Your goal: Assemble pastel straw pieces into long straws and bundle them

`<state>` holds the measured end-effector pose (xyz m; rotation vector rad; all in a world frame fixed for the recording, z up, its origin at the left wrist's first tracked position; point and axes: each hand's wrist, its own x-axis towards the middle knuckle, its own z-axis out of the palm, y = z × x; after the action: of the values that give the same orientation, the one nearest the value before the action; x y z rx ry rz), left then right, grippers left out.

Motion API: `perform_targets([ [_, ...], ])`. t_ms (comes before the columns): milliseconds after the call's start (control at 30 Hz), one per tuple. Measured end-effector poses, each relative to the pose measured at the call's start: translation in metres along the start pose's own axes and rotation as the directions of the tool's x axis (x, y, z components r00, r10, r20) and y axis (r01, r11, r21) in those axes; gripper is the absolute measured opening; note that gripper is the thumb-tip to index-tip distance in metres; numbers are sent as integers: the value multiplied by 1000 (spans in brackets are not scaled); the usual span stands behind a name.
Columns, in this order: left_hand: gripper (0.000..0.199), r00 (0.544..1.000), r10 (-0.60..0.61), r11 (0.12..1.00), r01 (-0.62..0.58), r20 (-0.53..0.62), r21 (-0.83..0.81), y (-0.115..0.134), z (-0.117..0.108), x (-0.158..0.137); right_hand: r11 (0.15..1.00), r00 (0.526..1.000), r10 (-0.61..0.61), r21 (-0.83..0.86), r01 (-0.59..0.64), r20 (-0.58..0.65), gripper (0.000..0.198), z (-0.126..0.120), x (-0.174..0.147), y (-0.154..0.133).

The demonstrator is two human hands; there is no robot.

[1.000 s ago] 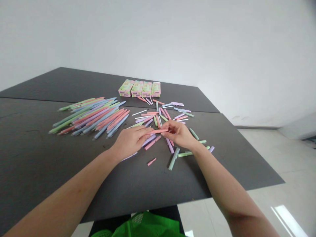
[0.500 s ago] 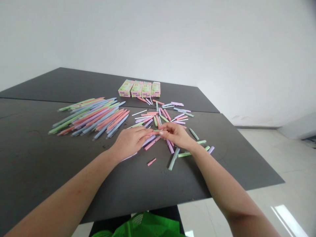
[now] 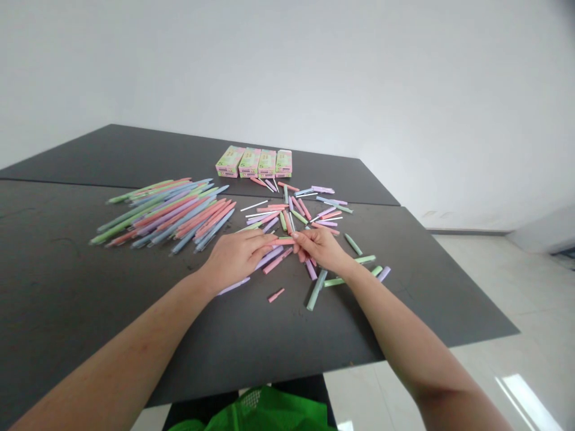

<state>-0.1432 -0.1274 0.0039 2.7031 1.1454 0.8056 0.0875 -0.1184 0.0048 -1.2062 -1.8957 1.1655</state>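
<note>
Between my two hands a coral pink pen barrel (image 3: 283, 242) lies level, one end in each. My left hand (image 3: 234, 254) is closed around its left end, and the fingers cover that part. The thumb and fingers of my right hand (image 3: 321, 246) pinch the right end. Loose pen parts lie under and around the hands: a purple barrel (image 3: 270, 257), a pink one (image 3: 277, 261) and a grey-green one (image 3: 317, 290). Nearer to me is a small pink pen piece (image 3: 275, 294).
On the left of the dark table (image 3: 251, 353) lies a heap of pastel pens (image 3: 175, 209). Several pink and green boxes (image 3: 248, 161) stand in a row at the back. White refills (image 3: 262, 214) are scattered among the loose parts. A seam crosses the tabletop.
My right hand's fingers have shifted and curled on the barrel's right end, leaving more of the barrel in sight. My left hand has hardly moved.
</note>
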Motion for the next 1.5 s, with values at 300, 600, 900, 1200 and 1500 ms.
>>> perform_targets([
  [300,33,999,-34,999,35,30,-25,-5,0,-1,979,970,-205,-30,203,-131,19,-7,1,0],
  [600,32,999,-5,999,7,-38,44,-5,4,-2,992,989,-36,115,52,-140,23,5,4,3],
  [900,32,1000,-23,1000,24,-16,19,-7,3,-1,987,981,-159,-45,155,-111,25,3,4,6],
  [1200,33,999,-29,999,28,23,45,-6,4,-1,991,984,-127,29,131,-123,22,9,5,10],
  [1500,32,1000,3,993,-3,-2,114,-6,6,-2,970,997,52,242,-35,-64,32,12,7,9],
])
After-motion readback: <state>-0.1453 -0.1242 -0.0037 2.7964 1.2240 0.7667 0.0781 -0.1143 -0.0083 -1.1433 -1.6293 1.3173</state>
